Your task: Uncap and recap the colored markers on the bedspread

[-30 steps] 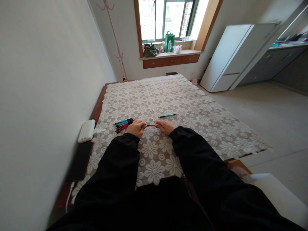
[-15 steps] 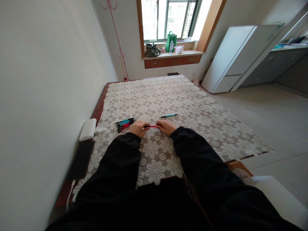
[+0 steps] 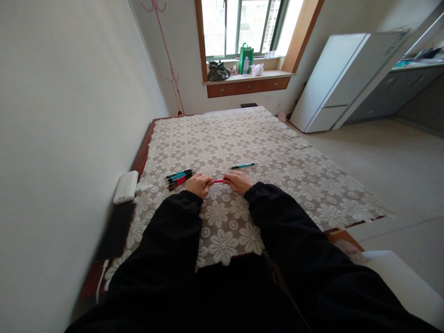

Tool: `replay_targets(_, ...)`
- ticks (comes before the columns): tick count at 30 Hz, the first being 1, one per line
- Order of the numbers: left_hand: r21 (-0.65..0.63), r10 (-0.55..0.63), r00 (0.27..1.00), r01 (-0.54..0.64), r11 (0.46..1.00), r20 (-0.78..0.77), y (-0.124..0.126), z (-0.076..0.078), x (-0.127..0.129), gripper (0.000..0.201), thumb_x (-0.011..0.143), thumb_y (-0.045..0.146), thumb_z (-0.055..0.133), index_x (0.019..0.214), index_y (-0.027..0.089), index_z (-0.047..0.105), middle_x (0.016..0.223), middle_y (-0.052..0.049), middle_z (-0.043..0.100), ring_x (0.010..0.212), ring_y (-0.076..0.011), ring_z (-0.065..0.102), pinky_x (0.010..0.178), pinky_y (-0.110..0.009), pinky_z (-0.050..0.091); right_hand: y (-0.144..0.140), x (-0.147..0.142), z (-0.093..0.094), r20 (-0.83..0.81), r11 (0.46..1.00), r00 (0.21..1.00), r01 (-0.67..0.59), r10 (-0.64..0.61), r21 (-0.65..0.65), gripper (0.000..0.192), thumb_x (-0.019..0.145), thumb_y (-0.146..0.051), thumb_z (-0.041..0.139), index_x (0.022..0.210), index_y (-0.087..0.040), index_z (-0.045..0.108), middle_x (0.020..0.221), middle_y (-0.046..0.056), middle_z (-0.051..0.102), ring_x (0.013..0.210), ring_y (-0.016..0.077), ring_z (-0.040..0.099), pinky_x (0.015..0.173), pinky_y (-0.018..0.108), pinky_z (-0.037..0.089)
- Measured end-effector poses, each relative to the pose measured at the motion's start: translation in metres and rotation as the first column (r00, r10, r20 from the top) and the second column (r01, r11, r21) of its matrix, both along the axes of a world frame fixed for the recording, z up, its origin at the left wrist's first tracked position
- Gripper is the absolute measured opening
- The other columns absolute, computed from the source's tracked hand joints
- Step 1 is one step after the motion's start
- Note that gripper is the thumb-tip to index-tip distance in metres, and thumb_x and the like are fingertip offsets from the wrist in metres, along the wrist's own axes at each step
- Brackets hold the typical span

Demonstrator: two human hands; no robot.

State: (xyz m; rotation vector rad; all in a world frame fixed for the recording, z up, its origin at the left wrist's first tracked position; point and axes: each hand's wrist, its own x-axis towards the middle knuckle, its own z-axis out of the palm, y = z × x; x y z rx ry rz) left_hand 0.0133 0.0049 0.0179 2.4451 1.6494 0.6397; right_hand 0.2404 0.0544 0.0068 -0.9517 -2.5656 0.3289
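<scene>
Between my two hands a red pen (image 3: 218, 181) lies level, just above or on the lace tablecloth (image 3: 217, 213); I cannot tell if it touches the cloth. My left hand (image 3: 200, 185) is closed around its left end, and my right hand (image 3: 237, 181) grips the right end, so both ends are hidden by fingers. Just left of my left hand rests a pile of several pens (image 3: 179, 179), some teal and black, others red and black. A single teal pen (image 3: 243, 165) lies beyond my right hand.
Along the left table edge sit a white power bank (image 3: 126, 187) and a dark flat tablet-like thing (image 3: 116, 231), with a white cable (image 3: 101, 280) near it. The wall runs close on the left. A white fridge (image 3: 333, 83) stands beyond the table on the right.
Both hands keep hold of the red pen in nearly the same spot. The black part that showed by my left fingers is now covered. The pile and the teal pen have not moved.
</scene>
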Motion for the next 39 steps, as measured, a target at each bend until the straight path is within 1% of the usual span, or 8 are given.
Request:
replay_targets(5,-0.118,0.155,0.986,-0.147,0.982,0.064,-0.002,0.0027,0.0018,0.052,0.099,0.041,0.037,0.066,0.021,0.071,0.065,-0.005,0.063,0.076,-0.0194,0.062,0.07,-0.031,0.044,0.0009,0.0012,0.0021,-0.139,0.994,0.987,-0.073,0.085,0.085,0.019,0.099,-0.033,0.053,0.095,-0.02,0.066,0.088,0.007,0.067,0.089,0.0203,0.058,0.083,0.03,0.04)
replay_targets(12,-0.016,0.095,0.976,-0.093,0.996,0.196,0.0008,-0.0024,0.0015,0.032,0.086,0.041,0.065,0.113,0.024,0.069,0.1,-0.005,0.073,0.097,-0.0206,0.064,0.087,-0.03,0.048,0.0059,0.0035,-0.004,-0.189,0.998,0.981,0.053,-0.048,0.025,0.011,0.093,-0.029,0.062,0.094,-0.019,0.066,0.084,0.005,0.066,0.079,0.0177,0.058,0.074,0.028,0.039)
replay_targets(17,-0.088,0.172,0.977,-0.162,0.983,0.124,0.0002,-0.0035,0.0014,0.037,0.097,0.042,0.046,0.082,0.022,0.073,0.079,-0.005,0.069,0.085,-0.02,0.066,0.077,-0.03,0.049,0.0048,0.0022,-0.0034,-0.215,1.0,0.977,0.004,-0.003,0.003,0.008,0.093,-0.025,0.062,0.094,-0.019,0.066,0.086,0.005,0.067,0.081,0.0173,0.058,0.075,0.027,0.04)
replay_targets(22,0.017,0.057,0.985,-0.06,0.998,0.165,0.0011,-0.002,0.0007,0.029,0.09,0.044,0.059,0.105,0.022,0.071,0.097,-0.006,0.073,0.098,-0.0218,0.064,0.089,-0.033,0.048,0.0049,0.0021,-0.003,-0.228,1.0,0.974,0.0,0.003,0.012,0.006,0.092,-0.024,0.062,0.093,-0.019,0.066,0.086,0.005,0.067,0.082,0.018,0.059,0.076,0.028,0.042)
replay_targets(27,-0.022,0.044,0.995,-0.043,0.999,0.085,0.0039,-0.004,0.0004,0.037,0.099,0.037,0.042,0.082,0.022,0.072,0.088,-0.006,0.074,0.092,-0.0225,0.064,0.087,-0.035,0.048,0.0051,0.0019,-0.0034,-0.228,1.0,0.973,-0.013,0.015,0.012,0.006,0.092,-0.024,0.062,0.093,-0.019,0.066,0.086,0.005,0.067,0.083,0.0178,0.059,0.077,0.028,0.041)
replay_targets(31,0.018,0.022,0.992,-0.024,1.0,0.124,0.0048,-0.0065,-0.0002,0.028,0.093,0.043,0.055,0.102,0.022,0.071,0.1,-0.006,0.073,0.096,-0.0218,0.064,0.09,-0.034,0.048,0.0048,0.0012,-0.0025,-0.217,1.0,0.976,-0.005,0.006,0.005,0.005,0.092,-0.023,0.063,0.093,-0.019,0.066,0.086,0.005,0.067,0.083,0.0178,0.059,0.077,0.028,0.041)
replay_targets(36,-0.025,0.01,0.997,-0.009,1.0,0.07,0.0035,-0.0048,0.0006,0.037,0.098,0.038,0.043,0.081,0.021,0.071,0.083,-0.006,0.073,0.09,-0.0225,0.064,0.084,-0.035,0.048,0.0058,0.0018,-0.0034,-0.209,0.999,0.977,-0.04,0.04,0.008,0.006,0.092,-0.023,0.063,0.093,-0.019,0.067,0.088,0.006,0.068,0.085,0.0185,0.06,0.078,0.029,0.042)
replay_targets(39,-0.019,0.018,0.993,-0.016,1.0,0.118,0.0022,-0.0021,0.0019,0.027,0.093,0.041,0.053,0.094,0.021,0.071,0.089,-0.006,0.073,0.091,-0.0213,0.064,0.087,-0.034,0.048,0.0055,0.0019,-0.0031,-0.206,0.999,0.978,-0.033,0.034,0.007,0.007,0.092,-0.024,0.062,0.094,-0.019,0.067,0.088,0.006,0.068,0.085,0.0183,0.06,0.078,0.029,0.042)
